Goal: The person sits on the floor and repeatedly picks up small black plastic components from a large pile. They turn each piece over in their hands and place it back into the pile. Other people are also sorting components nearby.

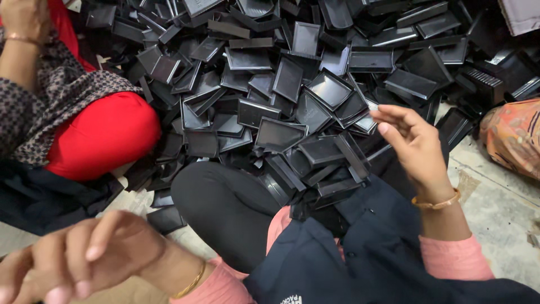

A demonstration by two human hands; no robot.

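Two hands are showing in the head view, both bare and both lifted off the floor. The right hand [413, 143] is hovering at the near edge of a heap of black plastic trays [292, 84], wrist bent back, palm turned toward the pile, fingers [394, 115] loosely curled and apart, gripping nothing. A gold bangle [436, 202] is sitting on that wrist above a pink sleeve [455, 259]. The nearest trays are lying just beside its fingertips, on the person's black-trousered knee [225, 208] and on a dark blue cloth [382, 242] draped over the lap.

The left hand [84, 253] is hanging low at the near left, well apart from the pile, knuckles up and fingers curled inward; it is blurred, so it seems empty, though I cannot tell for sure whether anything is tucked under it.

The trays are spreading in a loose jumble across the floor [495, 208] toward the far edge, many tilted or overlapping. A second person in red trousers [101, 135] and a patterned top is sitting at the left edge of the heap, one hand [22, 19] raised.
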